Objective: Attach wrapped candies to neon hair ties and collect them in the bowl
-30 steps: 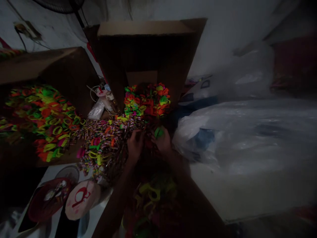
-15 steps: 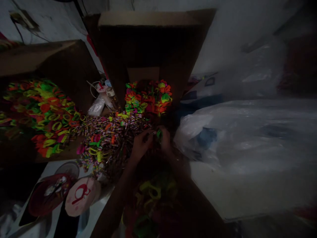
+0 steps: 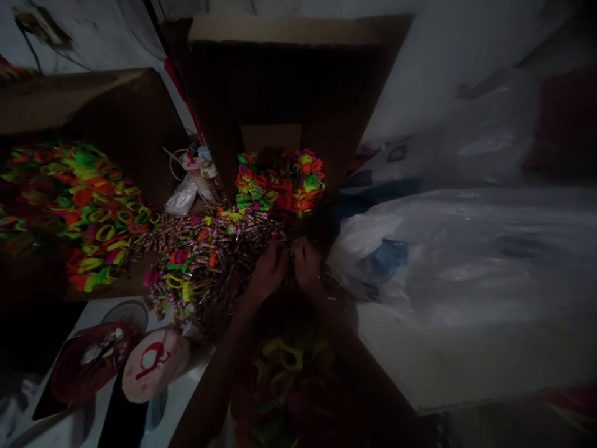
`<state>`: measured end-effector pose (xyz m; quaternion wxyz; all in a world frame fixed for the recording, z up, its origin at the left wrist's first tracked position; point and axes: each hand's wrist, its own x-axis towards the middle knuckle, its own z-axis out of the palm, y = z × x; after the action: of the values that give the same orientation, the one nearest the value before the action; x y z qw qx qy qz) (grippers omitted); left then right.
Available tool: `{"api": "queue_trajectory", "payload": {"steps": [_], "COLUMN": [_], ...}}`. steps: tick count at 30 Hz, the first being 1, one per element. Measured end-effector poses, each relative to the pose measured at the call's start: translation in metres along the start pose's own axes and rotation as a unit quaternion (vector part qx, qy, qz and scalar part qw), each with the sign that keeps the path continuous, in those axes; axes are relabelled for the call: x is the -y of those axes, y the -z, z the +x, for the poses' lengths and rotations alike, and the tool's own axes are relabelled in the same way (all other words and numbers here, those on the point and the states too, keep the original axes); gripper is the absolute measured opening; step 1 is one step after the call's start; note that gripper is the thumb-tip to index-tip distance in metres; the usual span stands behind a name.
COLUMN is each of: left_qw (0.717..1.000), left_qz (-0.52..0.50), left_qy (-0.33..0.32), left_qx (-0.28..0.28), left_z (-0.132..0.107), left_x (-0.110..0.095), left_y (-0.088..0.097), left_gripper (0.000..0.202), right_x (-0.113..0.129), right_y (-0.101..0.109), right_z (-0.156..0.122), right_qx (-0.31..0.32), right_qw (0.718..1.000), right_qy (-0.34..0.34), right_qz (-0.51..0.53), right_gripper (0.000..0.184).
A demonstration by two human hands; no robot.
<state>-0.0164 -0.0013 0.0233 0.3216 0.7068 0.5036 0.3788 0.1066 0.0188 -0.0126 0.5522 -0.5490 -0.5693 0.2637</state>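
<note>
My right hand (image 3: 308,266) has its fingers closed on a small green toy watch (image 3: 292,252), of which only a sliver shows. Close beside it, my left hand (image 3: 269,269) is pinched at the watch's other side; whatever lies between its fingers is too dark to make out. Just left of the hands spreads a heap of small wrapped candy sticks (image 3: 242,231), with several bright toy watches lying on it. More toy watches, yellow and green (image 3: 286,356), rest in the shadow below, between my forearms.
Neon toy watches fill the bottom of an upright cardboard box (image 3: 205,81) ahead and a second box (image 3: 130,99) at left. A red bowl (image 3: 63,373) and a round pink-lidded container (image 3: 156,386) stand lower left. A large clear plastic bag (image 3: 466,249) lies at right.
My hands have come closer together, and the fingers now cover most of the green toy watch. My left hand has turned slightly inward.
</note>
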Motion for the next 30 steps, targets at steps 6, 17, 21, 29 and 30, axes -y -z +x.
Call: {"api": "queue_trajectory", "payload": {"steps": [6,17,21,29,30], "left_qw": [0.986,0.966,0.960,0.983,0.989], "left_qz": [0.163,0.254,0.272,0.136,0.105], "left_qy": [0.034,0.043,0.065,0.102,0.101], "left_qx": [0.029,-0.007,-0.024,-0.069,-0.040], "left_z": [-0.002,0.000,-0.001,0.002,-0.005], "left_x": [-0.007,-0.001,-0.003,-0.010,-0.018], "left_y": [0.005,-0.001,-0.006,0.019,0.029], "left_gripper": [0.030,0.020,0.022,0.020,0.021], "right_x": [0.004,0.004,0.004,0.008,0.007], "right_y": [-0.001,-0.003,-0.007,0.001,0.005], "right_z": [-0.002,-0.001,-0.002,0.006,0.007], "right_qx": [0.023,0.062,0.045,0.013,0.020], "right_qw": [1.000,0.997,0.996,0.983,0.985], "right_qy": [0.021,-0.012,-0.044,-0.135,-0.128], "right_qz": [-0.003,0.053,0.062,0.126,0.118], "right_gripper": [0.026,0.025,0.025,0.040,0.040]}}
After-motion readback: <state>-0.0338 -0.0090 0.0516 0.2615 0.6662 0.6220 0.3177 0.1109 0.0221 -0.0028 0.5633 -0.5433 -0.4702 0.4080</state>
